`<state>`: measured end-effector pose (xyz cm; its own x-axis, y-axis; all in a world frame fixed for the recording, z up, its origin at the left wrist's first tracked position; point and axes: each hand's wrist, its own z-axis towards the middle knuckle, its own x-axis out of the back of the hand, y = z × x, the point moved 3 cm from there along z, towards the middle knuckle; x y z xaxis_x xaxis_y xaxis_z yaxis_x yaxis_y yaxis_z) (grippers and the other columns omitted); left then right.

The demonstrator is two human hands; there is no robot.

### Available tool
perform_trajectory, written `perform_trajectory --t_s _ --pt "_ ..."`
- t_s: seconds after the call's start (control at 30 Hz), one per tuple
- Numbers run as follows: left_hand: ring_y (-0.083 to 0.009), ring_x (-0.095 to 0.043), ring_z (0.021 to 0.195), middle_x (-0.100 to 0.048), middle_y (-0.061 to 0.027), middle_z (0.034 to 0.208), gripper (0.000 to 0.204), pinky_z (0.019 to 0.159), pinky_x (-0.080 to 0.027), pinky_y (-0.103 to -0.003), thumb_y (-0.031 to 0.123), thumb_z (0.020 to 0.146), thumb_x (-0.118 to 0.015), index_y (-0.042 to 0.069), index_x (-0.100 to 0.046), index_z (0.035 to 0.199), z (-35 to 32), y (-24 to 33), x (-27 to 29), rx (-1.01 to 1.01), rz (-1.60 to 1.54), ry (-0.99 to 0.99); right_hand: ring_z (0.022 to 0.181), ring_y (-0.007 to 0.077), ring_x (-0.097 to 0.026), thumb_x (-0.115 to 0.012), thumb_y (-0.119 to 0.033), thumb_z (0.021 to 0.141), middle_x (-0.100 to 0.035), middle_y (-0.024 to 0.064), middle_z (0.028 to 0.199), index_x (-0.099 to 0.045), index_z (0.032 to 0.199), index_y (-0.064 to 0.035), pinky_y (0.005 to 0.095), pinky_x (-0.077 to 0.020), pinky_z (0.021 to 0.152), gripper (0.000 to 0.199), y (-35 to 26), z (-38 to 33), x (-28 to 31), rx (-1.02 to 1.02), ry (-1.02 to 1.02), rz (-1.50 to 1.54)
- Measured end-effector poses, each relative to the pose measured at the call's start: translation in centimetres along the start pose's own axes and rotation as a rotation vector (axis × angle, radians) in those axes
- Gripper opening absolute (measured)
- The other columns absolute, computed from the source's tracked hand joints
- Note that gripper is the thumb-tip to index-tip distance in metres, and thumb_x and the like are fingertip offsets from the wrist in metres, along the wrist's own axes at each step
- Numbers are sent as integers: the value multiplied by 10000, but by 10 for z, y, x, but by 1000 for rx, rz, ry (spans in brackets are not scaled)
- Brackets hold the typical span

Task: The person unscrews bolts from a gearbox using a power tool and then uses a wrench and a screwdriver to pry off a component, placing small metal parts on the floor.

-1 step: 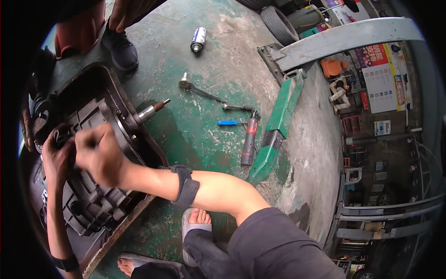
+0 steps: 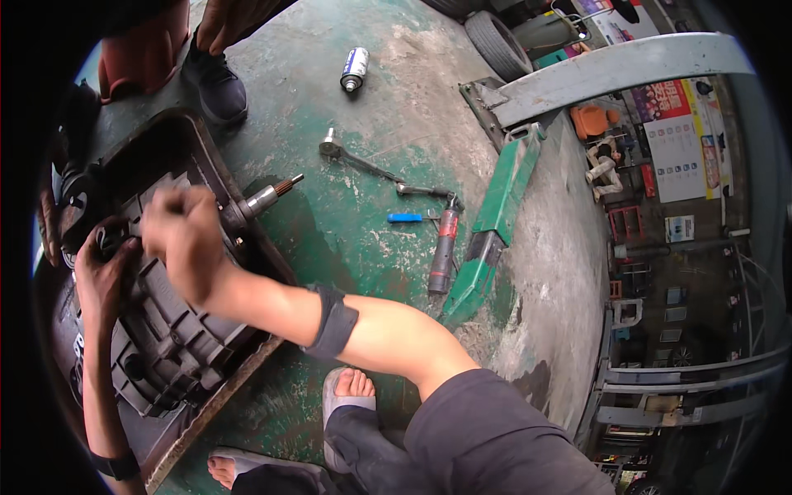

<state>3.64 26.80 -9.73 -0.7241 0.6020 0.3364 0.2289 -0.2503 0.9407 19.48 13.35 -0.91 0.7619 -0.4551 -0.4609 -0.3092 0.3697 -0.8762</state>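
On the green workshop floor (image 2: pixel 363 239), at the left, a dark ribbed gearbox housing (image 2: pixel 165 330) lies in a rusty tray (image 2: pixel 219 400), its splined shaft (image 2: pixel 268 198) pointing right. The right hand (image 2: pixel 186 235) is blurred and clenched above the housing; what it grips is not clear. The left hand (image 2: pixel 103 276) presses the housing edge, fingers partly hidden. A ratchet wrench (image 2: pixel 359 161) lies well apart.

Gearbox casing (image 2: pixel 165 330) dull greasy cast metal; splined shaft (image 2: pixel 268 196) bright steel; floor (image 2: pixel 346 239) worn green paint
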Motion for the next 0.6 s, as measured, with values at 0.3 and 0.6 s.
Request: perform_trajectory --t_s 0.3,0.6 --pt "-132 -615 970 -699 -78 1064 347 896 -467 -267 71 896 -678 -56 -602 1209 3 25 -8 41 55 -14 379 175 -391 -479 -51 704 -412 79 451 -432 449 -16 312 -311 395 261 86 141 -92 -38 7 259" --pt "-156 -618 1001 -677 -114 1087 363 892 -466 -298 123 920 -644 -67 -556 1217 6 -52 22 111 80 17 486 115 -298 -431 -33 806 -341 16 518 -388 533 -40 275 -316 459 276 88 115 -116 -36 -22 371"
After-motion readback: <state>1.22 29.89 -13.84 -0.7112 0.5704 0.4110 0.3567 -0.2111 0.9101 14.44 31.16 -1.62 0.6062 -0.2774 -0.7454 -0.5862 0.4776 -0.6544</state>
